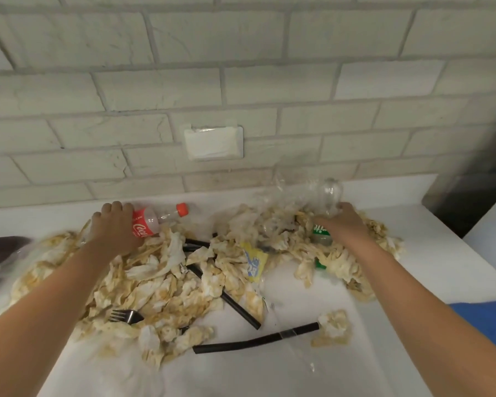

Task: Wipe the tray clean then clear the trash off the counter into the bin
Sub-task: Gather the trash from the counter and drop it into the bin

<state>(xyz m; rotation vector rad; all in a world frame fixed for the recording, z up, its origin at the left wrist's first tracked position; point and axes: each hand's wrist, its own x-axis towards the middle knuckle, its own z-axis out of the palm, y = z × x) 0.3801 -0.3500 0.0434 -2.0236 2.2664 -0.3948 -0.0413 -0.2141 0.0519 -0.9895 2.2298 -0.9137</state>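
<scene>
A wide heap of stained, crumpled napkins (166,285) covers the white counter (269,373). My left hand (113,227) is closed on a cola bottle (152,222) with a red label and orange cap, lying at the heap's far left. My right hand (342,223) grips a clear bottle with a green label (328,196) at the heap's far right. Black straws (255,340), a black plastic fork (128,316) and a yellow wrapper (254,265) lie among the napkins. A dark tray (3,247) shows at the left edge, blurred.
A tiled wall with a covered white outlet (214,143) rises behind the counter. Crumpled clear plastic (287,190) lies by the wall. A grey metal surface (476,181) stands at the far right. Something blue (487,319) sits at the right edge. One loose napkin (332,328) lies apart.
</scene>
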